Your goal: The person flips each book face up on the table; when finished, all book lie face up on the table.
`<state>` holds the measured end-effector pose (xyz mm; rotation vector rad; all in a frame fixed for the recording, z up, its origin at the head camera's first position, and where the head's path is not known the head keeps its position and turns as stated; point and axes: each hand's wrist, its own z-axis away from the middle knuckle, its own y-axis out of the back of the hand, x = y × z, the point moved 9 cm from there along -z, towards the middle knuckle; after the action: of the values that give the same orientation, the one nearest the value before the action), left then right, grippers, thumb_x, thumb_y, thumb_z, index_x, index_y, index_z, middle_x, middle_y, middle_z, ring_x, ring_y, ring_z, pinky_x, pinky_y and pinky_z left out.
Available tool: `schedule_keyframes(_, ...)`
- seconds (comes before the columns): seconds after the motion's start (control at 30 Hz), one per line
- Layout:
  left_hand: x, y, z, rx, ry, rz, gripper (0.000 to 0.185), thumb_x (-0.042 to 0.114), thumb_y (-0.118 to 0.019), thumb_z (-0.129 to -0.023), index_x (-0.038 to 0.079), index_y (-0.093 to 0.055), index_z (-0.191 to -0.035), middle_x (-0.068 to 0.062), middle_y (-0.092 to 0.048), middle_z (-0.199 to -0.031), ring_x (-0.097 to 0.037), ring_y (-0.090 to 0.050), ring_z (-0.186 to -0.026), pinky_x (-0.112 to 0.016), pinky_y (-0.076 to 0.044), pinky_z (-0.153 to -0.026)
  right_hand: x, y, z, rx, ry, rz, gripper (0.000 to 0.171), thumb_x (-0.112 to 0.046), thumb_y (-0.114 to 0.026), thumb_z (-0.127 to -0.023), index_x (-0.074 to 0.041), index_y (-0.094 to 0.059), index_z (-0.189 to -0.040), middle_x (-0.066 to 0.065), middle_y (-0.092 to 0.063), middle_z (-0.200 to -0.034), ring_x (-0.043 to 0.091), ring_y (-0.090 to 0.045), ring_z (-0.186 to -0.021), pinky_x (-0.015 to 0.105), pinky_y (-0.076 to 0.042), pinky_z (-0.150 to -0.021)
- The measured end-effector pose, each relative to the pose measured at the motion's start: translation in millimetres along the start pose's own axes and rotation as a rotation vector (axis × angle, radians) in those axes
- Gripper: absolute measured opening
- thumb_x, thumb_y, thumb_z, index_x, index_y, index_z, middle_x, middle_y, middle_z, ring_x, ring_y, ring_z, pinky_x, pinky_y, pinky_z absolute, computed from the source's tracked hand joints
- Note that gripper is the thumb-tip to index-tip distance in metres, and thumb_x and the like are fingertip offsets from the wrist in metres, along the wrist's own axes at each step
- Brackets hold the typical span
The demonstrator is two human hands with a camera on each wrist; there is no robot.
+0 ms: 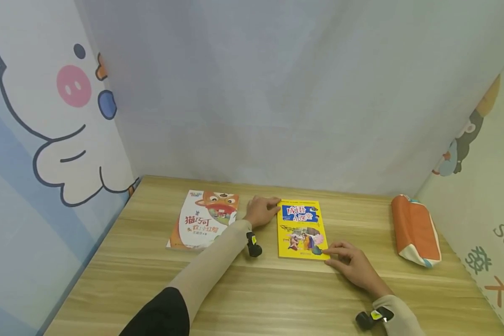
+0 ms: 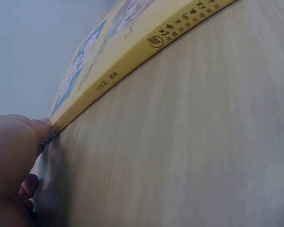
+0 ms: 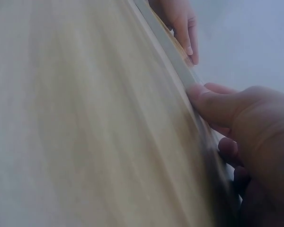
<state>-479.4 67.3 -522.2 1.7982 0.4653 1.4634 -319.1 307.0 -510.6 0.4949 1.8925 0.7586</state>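
The yellow book (image 1: 301, 229) lies flat at the centre of the worktop (image 1: 277, 298). My left hand (image 1: 261, 210) pinches its upper-left corner; my right hand (image 1: 353, 263) pinches its lower-right corner. It looks gripped but not yet raised. The white book (image 1: 203, 219) on the left and the orange pouch (image 1: 415, 229) on the right lie untouched.

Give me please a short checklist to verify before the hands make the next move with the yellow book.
1. Left hand touches the far left corner of the yellow book: ok.
2. Right hand touches its near right corner: ok.
3. Book lies flat on the table: ok.
4. Fingers curled firmly round the edges: cannot tell.
5. White book apart from the yellow one: ok.
6. Orange pouch well to the right: ok.
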Motion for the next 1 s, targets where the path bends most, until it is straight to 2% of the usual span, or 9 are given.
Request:
schedule_keyframes(0.43, -3.5, -1.5, -3.1, 0.017, -0.014, -0.014, 0.041, 0.037, -0.063, -0.102, 0.026, -0.063, -0.142, 0.007, -0.059, -0.15, -0.026, -0.054, -0.125, -0.043, -0.039, -0.108, -0.5, 0.8, -0.6, 0.013, 0.051, -0.013, 0.022, -0.004, -0.081, -0.086, -0.012, -0.08, -0.107, 0.004, -0.068, -0.102, 0.001, -0.052, -0.079, 0.021, -0.047, -0.067)
schedule_keyframes(0.7, -3.6, -1.2, -2.0, 0.029, -0.027, 0.001, 0.041, 0.036, -0.064, -0.102, 0.024, -0.063, -0.141, 0.005, -0.06, -0.149, -0.027, -0.054, -0.124, -0.044, -0.039, -0.108, -4.8, 1.8, 0.7, 0.017, 0.063, -0.015, 0.023, -0.001, -0.081, -0.084, -0.008, -0.08, -0.106, 0.005, -0.067, -0.103, 0.002, -0.051, -0.079, 0.021, -0.046, -0.067)
schedule_keyframes(1.0, -3.9, -1.6, -1.2, 0.022, -0.028, 0.016, 0.041, 0.035, -0.064, -0.102, 0.023, -0.063, -0.141, 0.003, -0.059, -0.149, -0.027, -0.054, -0.122, -0.044, -0.039, -0.107, -1.0, 1.9, 0.1, 0.012, 0.063, 0.004, 0.023, -0.002, -0.08, -0.086, -0.01, -0.079, -0.107, 0.006, -0.067, -0.105, 0.002, -0.051, -0.08, 0.021, -0.047, -0.067)
